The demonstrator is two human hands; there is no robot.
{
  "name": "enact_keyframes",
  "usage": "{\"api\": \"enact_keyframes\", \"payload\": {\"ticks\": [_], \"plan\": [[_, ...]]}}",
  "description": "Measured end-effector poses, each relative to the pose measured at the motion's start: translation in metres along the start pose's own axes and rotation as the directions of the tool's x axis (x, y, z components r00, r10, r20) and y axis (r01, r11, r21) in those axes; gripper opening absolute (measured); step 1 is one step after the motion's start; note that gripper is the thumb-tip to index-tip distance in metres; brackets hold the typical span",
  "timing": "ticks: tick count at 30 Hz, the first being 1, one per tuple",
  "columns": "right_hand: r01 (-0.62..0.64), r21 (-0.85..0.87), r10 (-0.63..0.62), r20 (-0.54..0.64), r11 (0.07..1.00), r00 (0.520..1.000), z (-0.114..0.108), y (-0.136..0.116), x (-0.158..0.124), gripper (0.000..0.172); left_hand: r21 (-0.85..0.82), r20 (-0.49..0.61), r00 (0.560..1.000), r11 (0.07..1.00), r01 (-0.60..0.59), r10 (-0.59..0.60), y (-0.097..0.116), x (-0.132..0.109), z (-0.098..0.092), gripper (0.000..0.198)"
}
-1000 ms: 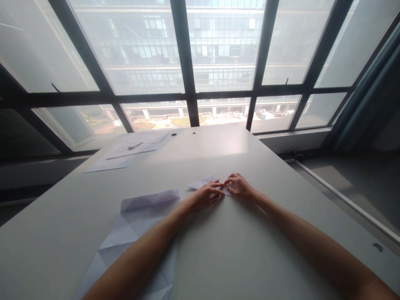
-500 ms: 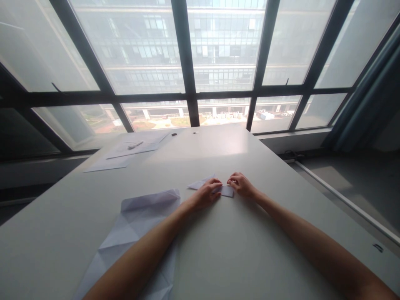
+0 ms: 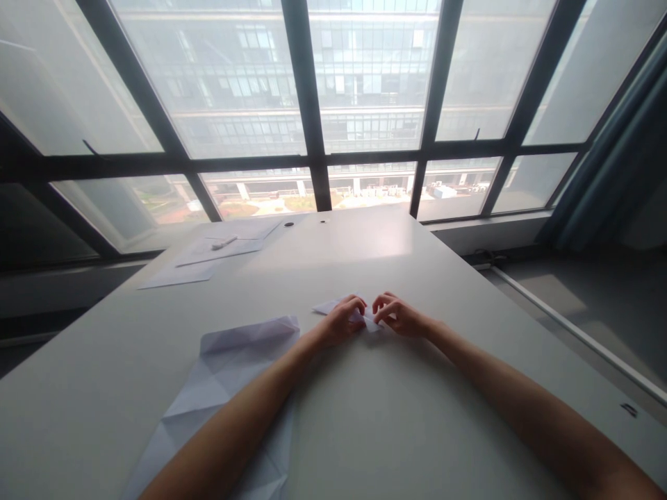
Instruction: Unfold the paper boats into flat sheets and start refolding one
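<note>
A small folded white paper (image 3: 372,323) lies on the white table (image 3: 417,396), with a pointed end sticking out to the left and a narrow end between my hands. My left hand (image 3: 344,319) grips its middle, fingers curled over it. At the right end, my right hand (image 3: 397,315) has its thumb and forefinger pinched on the paper's edge. Below my left forearm lies a large creased white sheet (image 3: 208,389), partly covered by that arm.
Flat white sheets (image 3: 182,272) with a small white object (image 3: 224,243) on them lie at the far left of the table. A round dark hole (image 3: 289,224) is near the far edge. Windows stand beyond, and a blue curtain (image 3: 599,167) hangs at right.
The right end of the small paper has changed from a flat squared shape to a slanted, pointed one. My right hand has moved slightly left and down onto it.
</note>
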State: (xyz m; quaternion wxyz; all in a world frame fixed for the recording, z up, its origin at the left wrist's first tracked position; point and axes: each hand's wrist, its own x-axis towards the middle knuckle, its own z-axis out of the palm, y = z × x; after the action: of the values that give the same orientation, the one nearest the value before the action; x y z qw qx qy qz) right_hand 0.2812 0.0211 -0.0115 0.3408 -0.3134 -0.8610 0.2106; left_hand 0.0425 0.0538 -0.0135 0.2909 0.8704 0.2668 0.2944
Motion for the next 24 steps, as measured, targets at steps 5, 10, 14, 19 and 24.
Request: {"api": "enact_keyframes", "payload": {"ticks": [5, 10, 14, 19, 24], "plan": [[0.012, -0.053, -0.009, 0.056, 0.999, 0.998, -0.001, 0.002, -0.001, 0.040, 0.015, 0.003, 1.000, 1.000, 0.008, -0.008, 0.003, 0.001, -0.001, 0.022], [0.020, -0.085, -0.013, 0.078, 0.996, 0.997, -0.005, 0.001, -0.002, 0.041, 0.017, -0.001, 1.000, 1.000, -0.001, 0.001, 0.002, 0.000, -0.001, 0.025], [0.023, -0.079, -0.016, 0.080, 0.997, 0.997, -0.005, -0.002, -0.002, 0.043, 0.035, -0.009, 1.000, 0.999, 0.028, -0.027, -0.001, -0.001, 0.000, 0.032], [-0.047, 0.033, 0.046, 0.032, 0.998, 0.998, -0.003, 0.007, 0.000, 0.040, 0.037, 0.012, 1.000, 0.999, 0.003, -0.003, 0.004, -0.002, -0.002, 0.021], [-0.190, 0.238, 0.229, -0.146, 0.952, 0.962, -0.004, 0.023, 0.002, 0.031, 0.057, 0.110, 0.989, 0.993, -0.101, 0.094, 0.003, -0.004, -0.004, 0.020]]}}
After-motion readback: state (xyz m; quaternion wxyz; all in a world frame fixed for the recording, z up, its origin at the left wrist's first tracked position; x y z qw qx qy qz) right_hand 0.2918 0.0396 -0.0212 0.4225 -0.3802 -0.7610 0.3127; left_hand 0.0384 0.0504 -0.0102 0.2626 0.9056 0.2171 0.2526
